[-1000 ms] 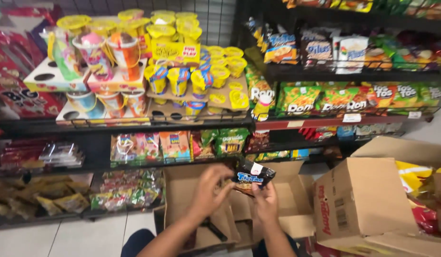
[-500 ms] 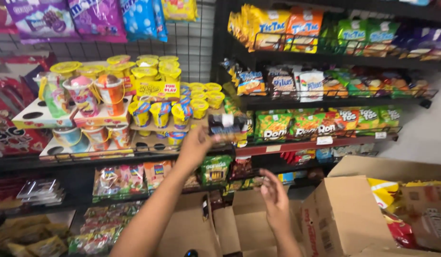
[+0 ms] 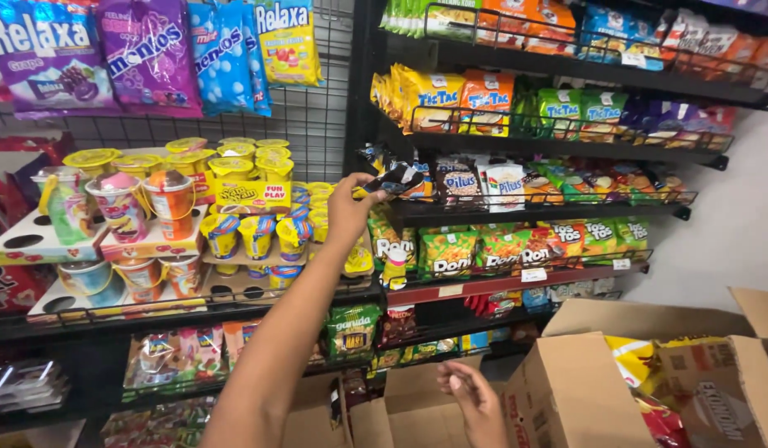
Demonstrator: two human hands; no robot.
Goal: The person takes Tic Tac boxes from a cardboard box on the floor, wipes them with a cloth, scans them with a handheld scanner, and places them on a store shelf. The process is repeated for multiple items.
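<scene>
My left hand (image 3: 349, 209) is raised to the third shelf (image 3: 566, 202) of the black rack and is shut on a small dark snack packet (image 3: 398, 177). The packet sits at the shelf's left end, beside other dark packets (image 3: 457, 179) behind the wire rail. My right hand (image 3: 473, 396) hangs low over an open cardboard box (image 3: 405, 408) at the bottom. It holds nothing and its fingers are loosely apart.
Rows of green, orange and yellow snack bags (image 3: 500, 249) fill the rack's shelves. Yellow-lidded cups (image 3: 235, 199) and tubs stand on the left shelf, with candy bags (image 3: 152, 50) hanging above. A larger open carton (image 3: 566, 390) with bags inside stands at the bottom right.
My left hand has lifted the dark packet from over the box up to the shelf's left end. My right hand stayed low by the box. The view tilted upward.
</scene>
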